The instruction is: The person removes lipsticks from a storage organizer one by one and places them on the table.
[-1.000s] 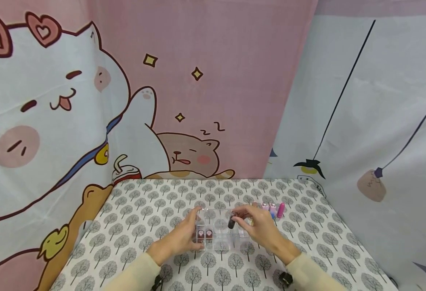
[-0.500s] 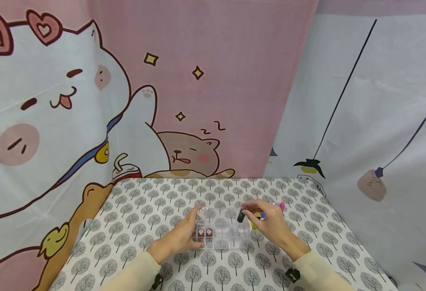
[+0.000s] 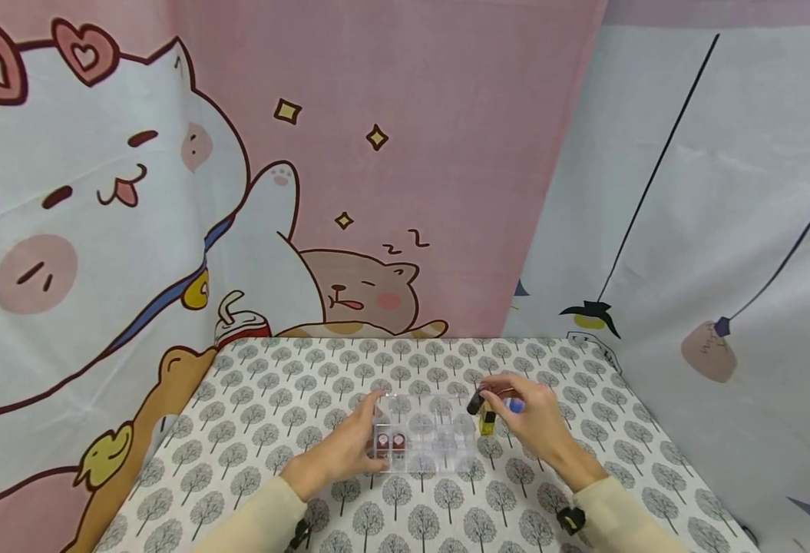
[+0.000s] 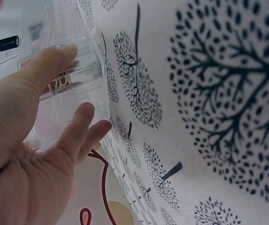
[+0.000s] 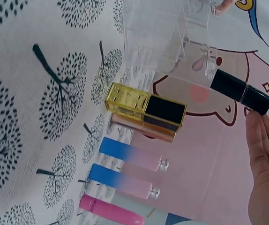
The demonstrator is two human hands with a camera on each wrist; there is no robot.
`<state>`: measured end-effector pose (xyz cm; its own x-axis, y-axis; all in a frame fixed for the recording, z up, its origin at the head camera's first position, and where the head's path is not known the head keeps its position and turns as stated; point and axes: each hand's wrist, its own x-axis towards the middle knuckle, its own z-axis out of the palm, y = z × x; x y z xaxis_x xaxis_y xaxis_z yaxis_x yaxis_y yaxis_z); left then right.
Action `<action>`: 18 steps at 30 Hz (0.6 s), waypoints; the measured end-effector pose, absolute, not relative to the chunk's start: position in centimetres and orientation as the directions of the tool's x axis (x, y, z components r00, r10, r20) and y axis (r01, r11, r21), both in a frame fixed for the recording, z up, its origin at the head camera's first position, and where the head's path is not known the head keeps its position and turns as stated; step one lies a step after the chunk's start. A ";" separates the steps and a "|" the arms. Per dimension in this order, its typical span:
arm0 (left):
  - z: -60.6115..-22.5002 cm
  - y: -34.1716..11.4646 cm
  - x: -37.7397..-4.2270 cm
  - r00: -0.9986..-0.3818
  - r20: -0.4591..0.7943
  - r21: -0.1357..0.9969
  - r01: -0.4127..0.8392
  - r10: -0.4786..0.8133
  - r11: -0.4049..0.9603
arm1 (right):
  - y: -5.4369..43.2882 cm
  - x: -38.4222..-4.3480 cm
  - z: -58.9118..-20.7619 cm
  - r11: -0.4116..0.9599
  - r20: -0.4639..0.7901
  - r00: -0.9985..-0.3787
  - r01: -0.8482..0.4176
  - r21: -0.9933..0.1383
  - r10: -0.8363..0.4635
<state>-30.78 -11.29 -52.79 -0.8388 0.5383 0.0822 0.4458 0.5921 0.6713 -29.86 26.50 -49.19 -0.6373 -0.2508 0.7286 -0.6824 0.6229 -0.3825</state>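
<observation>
A clear divided organizer (image 3: 439,434) lies on the table. My left hand (image 3: 338,449) grips its left end, thumb on the near side and fingers on the far side. Two dark red lipsticks (image 3: 391,442) stand in front-left compartments. My right hand (image 3: 532,415) pinches a black lipstick tube (image 5: 240,91) by its end, tilted in the air just past the organizer's right end. Below that hand stands a gold and black lipstick (image 5: 146,108), with a rose-gold tube (image 5: 148,130) beside it.
Right of the organizer stand two blue-to-pink tubes (image 5: 130,153) with clear knobs and a bright pink tube (image 5: 111,210). A tree-print cloth (image 3: 252,430) covers the table. Printed cartoon curtains (image 3: 446,192) hang behind and at both sides.
My right hand has carried the black lipstick tube rightward from over the organizer to beyond its right end, uncovering the gold and black lipstick. My left hand stays on the organizer.
</observation>
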 end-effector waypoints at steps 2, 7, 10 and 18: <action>-52.9 -11.3 -30.8 -0.839 0.084 0.671 0.447 0.538 0.592 | 26.7 -29.9 -49.2 0.620 0.730 -0.639 -0.680 -0.391 -0.241; -52.9 -11.3 -30.8 -0.840 0.085 0.667 0.448 0.537 0.596 | 27.3 -29.8 -49.1 0.641 0.739 -0.633 -0.671 -0.373 -0.231; -53.0 -11.3 -30.9 -0.842 0.083 0.673 0.443 0.534 0.593 | 27.7 -29.8 -49.0 0.661 0.744 -0.629 -0.660 -0.357 -0.226; -52.9 -11.3 -30.8 -0.844 0.084 0.680 0.436 0.529 0.589 | 28.9 -30.0 -48.9 0.686 0.750 -0.626 -0.643 -0.341 -0.214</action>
